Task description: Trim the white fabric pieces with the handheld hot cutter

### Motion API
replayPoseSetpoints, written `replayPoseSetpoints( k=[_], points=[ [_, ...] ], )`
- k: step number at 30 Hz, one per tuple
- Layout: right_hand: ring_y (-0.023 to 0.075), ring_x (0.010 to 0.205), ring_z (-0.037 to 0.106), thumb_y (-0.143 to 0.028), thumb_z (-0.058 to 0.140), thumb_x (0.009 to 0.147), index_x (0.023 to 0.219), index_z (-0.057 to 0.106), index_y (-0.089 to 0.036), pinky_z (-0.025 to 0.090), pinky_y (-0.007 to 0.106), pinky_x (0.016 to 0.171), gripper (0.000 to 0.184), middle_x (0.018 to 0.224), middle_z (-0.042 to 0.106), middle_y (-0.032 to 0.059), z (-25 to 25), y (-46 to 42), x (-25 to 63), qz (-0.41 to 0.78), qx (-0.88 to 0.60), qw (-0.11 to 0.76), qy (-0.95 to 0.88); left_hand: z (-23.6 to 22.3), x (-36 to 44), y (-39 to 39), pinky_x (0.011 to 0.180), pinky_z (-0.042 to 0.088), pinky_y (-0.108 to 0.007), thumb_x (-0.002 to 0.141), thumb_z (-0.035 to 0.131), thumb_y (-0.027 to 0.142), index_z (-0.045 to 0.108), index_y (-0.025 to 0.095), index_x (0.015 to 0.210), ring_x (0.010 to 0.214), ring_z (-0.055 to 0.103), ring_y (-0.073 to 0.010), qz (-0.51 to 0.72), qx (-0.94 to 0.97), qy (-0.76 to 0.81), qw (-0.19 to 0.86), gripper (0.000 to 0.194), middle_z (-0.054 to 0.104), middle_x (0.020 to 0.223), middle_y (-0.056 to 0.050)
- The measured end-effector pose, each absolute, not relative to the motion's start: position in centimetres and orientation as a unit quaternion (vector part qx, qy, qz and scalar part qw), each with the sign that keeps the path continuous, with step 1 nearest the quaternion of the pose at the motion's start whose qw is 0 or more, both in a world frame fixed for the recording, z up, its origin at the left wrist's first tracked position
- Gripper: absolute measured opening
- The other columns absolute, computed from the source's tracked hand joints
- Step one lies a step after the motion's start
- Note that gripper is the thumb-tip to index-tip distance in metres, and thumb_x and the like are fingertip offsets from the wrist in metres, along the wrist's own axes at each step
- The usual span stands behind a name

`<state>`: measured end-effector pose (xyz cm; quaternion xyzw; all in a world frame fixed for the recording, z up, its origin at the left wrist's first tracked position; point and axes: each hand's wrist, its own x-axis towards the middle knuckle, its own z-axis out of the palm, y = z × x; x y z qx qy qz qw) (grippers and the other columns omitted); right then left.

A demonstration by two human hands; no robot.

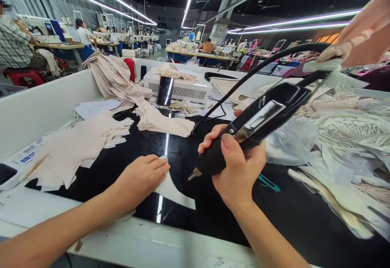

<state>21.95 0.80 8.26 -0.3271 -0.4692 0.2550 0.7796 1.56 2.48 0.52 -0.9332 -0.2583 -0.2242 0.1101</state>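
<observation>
My right hand (pixel 240 166) is wrapped round a thick black corded handheld tool (pixel 256 121) with a metal lever along its side. The tool's pointed metal tip (pixel 194 173) slants down to the left, just over the glossy black work surface (pixel 213 215). To the left, my left hand (pixel 143 178) presses its closed fingers on a small off-white fabric piece (pixel 175 192) with a curved edge. Part of that piece is hidden under the hand. A gap separates the tip from the fabric. The black cord (pixel 243 75) loops above the tool.
Stacked beige fabric pieces (pixel 88 146) lie left, another stack (pixel 164 119) beyond. A phone (pixel 165 91) leans on a white vented box (pixel 185 85). Right are a teal clip (pixel 269 183), a clear plastic bag (pixel 289 140) and lace pieces (pixel 347 129). A blurred peach-coloured shape (pixel 368 32) hangs upper right.
</observation>
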Motion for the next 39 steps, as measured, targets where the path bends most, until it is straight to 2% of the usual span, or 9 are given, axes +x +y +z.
replayPoseSetpoints(
  k=[4, 8, 10, 18, 23, 30, 39],
  points=[
    [0.0128, 0.056, 0.065, -0.045, 0.093, 0.086, 0.102, 0.065, -0.028, 0.060, 0.027, 0.051, 0.036, 0.078, 0.070, -0.0065, 8.1, -0.8, 22.5, 0.250, -0.317, 0.774, -0.487, 1.5, 1.5, 2.1, 0.105, 0.061, -0.035, 0.114, 0.055, 0.011, 0.077, 0.015, 0.124, 0.115, 0.077, -0.0202, -0.259, -0.935, -0.233, 0.072, 0.024, 0.082, 0.127, -0.010],
    [0.0125, 0.057, 0.068, -0.043, 0.092, 0.088, 0.107, 0.066, -0.029, 0.061, 0.025, 0.052, 0.035, 0.081, 0.072, -0.0063, 7.9, -2.0, 22.7, 0.255, -0.306, 0.773, -0.494, 1.9, 2.5, 0.3, 0.098, 0.062, -0.028, 0.118, 0.050, 0.017, 0.076, 0.015, 0.117, 0.104, 0.077, -0.0164, -0.297, -0.942, -0.154, -0.026, 0.026, 0.082, 0.112, -0.006],
    [0.0121, 0.057, 0.068, -0.044, 0.093, 0.088, 0.108, 0.066, -0.030, 0.061, 0.024, 0.053, 0.037, 0.082, 0.073, -0.0062, 7.7, -2.3, 22.7, 0.258, -0.306, 0.774, -0.491, 1.8, 2.9, -0.5, 0.096, 0.062, -0.028, 0.119, 0.050, 0.021, 0.076, 0.016, 0.117, 0.100, 0.076, -0.0164, -0.302, -0.944, -0.129, -0.044, 0.026, 0.081, 0.109, -0.005],
    [0.0124, 0.057, 0.067, -0.046, 0.089, 0.089, 0.108, 0.062, -0.029, 0.062, 0.026, 0.052, 0.038, 0.081, 0.072, -0.0056, 7.0, -2.4, 22.8, 0.251, -0.322, 0.771, -0.488, 0.8, 2.8, -0.7, 0.095, 0.065, -0.031, 0.116, 0.060, 0.028, 0.076, 0.016, 0.120, 0.098, 0.075, -0.0189, -0.251, -0.959, -0.134, 0.012, 0.021, 0.078, 0.107, -0.007],
    [0.0128, 0.057, 0.067, -0.046, 0.089, 0.089, 0.109, 0.061, -0.028, 0.062, 0.026, 0.052, 0.039, 0.080, 0.072, -0.0050, 6.9, -2.2, 22.7, 0.247, -0.326, 0.771, -0.488, 1.2, 2.7, -0.7, 0.092, 0.066, -0.031, 0.118, 0.053, 0.027, 0.076, 0.014, 0.119, 0.098, 0.077, -0.0201, -0.264, -0.954, -0.142, 0.014, 0.026, 0.078, 0.105, -0.008],
    [0.0113, 0.057, 0.066, -0.029, 0.084, 0.088, 0.106, 0.061, -0.028, 0.061, 0.024, 0.053, 0.029, 0.080, 0.073, -0.0067, 7.0, -2.1, 22.2, 0.247, -0.317, 0.775, -0.488, 1.4, 2.7, -0.7, 0.086, 0.066, -0.030, 0.122, 0.041, 0.028, 0.077, 0.013, 0.117, 0.092, 0.078, -0.0200, -0.276, -0.950, -0.142, 0.024, 0.039, 0.079, 0.104, -0.009],
    [0.0116, 0.058, 0.067, -0.028, 0.083, 0.087, 0.106, 0.061, -0.028, 0.062, 0.023, 0.053, 0.028, 0.081, 0.073, -0.0065, 6.8, -2.0, 22.1, 0.243, -0.329, 0.775, -0.482, 1.4, 2.8, -0.7, 0.088, 0.067, -0.031, 0.123, 0.036, 0.028, 0.076, 0.012, 0.117, 0.093, 0.078, -0.0202, -0.288, -0.947, -0.138, 0.018, 0.043, 0.079, 0.104, -0.008]
  ],
)
